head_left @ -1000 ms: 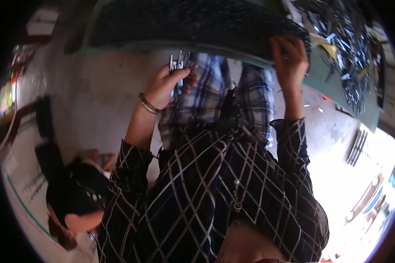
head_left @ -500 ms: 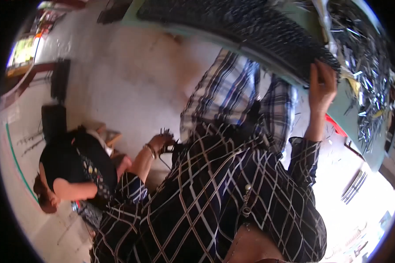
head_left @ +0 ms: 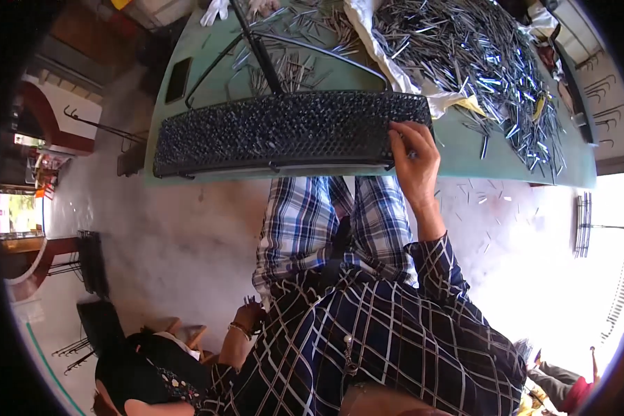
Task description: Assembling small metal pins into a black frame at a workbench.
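Note:
A long black panel (head_left: 277,135) with a dense mesh-like surface lies along the near edge of the green table (head_left: 464,156). Dark rods (head_left: 256,59) rise behind it from its back edge. My right hand (head_left: 417,163) is at the panel's right end, thumb and bent fingers closed together against the mesh. Anything pinched there is too small to make out. Low by my left thigh, my left hand (head_left: 252,317) is closed around a few thin dark strips (head_left: 249,300) whose ends stick out above the fingers.
A heap of shiny metal strips (head_left: 478,62) covers the table's right side beside a pale sack (head_left: 371,35). A phone-like dark slab (head_left: 178,80) lies at the left. Another person (head_left: 152,374) sits low at my left. Black racks with hooks (head_left: 93,260) stand beyond.
My view has swung, so the panel and table now appear level and fuller in sight. My right hand remains at the panel's right end; the left stays low at my side.

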The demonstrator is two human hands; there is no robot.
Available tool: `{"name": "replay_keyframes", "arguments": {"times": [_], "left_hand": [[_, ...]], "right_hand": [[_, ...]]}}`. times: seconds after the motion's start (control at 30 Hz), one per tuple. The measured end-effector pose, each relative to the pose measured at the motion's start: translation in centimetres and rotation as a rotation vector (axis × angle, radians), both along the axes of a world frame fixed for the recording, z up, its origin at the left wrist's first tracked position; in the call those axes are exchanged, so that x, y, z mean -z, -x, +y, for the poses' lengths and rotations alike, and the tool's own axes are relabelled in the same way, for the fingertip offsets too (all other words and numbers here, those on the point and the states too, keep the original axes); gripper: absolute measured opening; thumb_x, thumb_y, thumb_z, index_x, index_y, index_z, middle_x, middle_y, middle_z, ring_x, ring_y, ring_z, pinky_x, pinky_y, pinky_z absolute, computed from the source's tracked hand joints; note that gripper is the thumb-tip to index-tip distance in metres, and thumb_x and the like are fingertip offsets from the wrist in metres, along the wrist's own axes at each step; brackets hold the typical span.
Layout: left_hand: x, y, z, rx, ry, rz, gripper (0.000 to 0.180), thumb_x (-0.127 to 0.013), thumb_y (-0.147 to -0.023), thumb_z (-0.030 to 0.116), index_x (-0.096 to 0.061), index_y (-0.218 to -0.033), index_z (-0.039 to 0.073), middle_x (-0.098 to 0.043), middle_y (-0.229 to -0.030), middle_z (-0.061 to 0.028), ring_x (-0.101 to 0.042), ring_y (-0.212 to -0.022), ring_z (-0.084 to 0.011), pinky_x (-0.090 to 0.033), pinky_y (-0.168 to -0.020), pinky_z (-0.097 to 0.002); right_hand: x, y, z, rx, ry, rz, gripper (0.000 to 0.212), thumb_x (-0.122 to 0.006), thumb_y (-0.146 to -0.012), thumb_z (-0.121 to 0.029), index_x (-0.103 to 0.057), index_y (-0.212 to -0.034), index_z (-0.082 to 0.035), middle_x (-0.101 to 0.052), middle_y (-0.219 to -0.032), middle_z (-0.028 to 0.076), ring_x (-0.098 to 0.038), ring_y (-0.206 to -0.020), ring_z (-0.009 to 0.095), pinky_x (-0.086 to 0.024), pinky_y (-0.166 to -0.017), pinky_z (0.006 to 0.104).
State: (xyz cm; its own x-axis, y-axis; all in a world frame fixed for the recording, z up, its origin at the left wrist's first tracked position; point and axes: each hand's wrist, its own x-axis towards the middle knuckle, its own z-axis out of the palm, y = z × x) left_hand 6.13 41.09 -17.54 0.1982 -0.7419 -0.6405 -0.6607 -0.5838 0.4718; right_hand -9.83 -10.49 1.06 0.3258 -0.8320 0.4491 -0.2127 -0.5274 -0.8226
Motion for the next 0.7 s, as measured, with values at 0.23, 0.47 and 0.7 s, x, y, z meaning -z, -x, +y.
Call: {"name": "replay_keyframes", "arguments": {"times": [0.23,0.47,0.7], "left_hand": [[-5.4,0.1,-2.8,-1.655,0.131,0.609,0.022,-0.055,-0.088,0.022,-0.057,-0.092,0.001,-0.062,-0.079,-0.0124,-0.064,-0.075,-0.0276,-0.056,-0.062,-0.0458],[-19.3,0.1,-22.3,-1.324,0.677,0.605,0.019,-0.059,-0.087,0.018,-0.058,-0.099,0.003,-0.063,-0.085,-0.0066,-0.059,-0.07,-0.0144,-0.047,-0.057,-0.0259],[-20.4,5.4,-34.5,-0.833,0.687,1.071,0.02,-0.052,-0.092,0.016,-0.059,-0.104,0.001,-0.065,-0.088,-0.0068,-0.061,-0.074,-0.0134,-0.048,-0.058,-0.0268]], "right_hand": [[-0.5,-0.2,-0.7,-0.047,-0.002,-0.14,0.012,-0.064,-0.083,-0.003,-0.066,-0.094,0.001,-0.06,-0.09,0.005,-0.053,-0.068,0.008,-0.042,-0.06,0.0197],[-1.8,0.5,2.5,-0.498,-0.467,-0.186,0.016,-0.061,-0.087,-0.006,-0.064,-0.1,0.003,-0.058,-0.092,0.004,-0.051,-0.07,0.007,-0.041,-0.059,0.02],[-0.8,1.0,4.3,-0.657,-0.475,-0.071,0.021,-0.064,-0.086,-0.016,-0.066,-0.091,0.004,-0.062,-0.08,0.009,-0.056,-0.073,0.014,-0.045,-0.065,0.0277]]}}
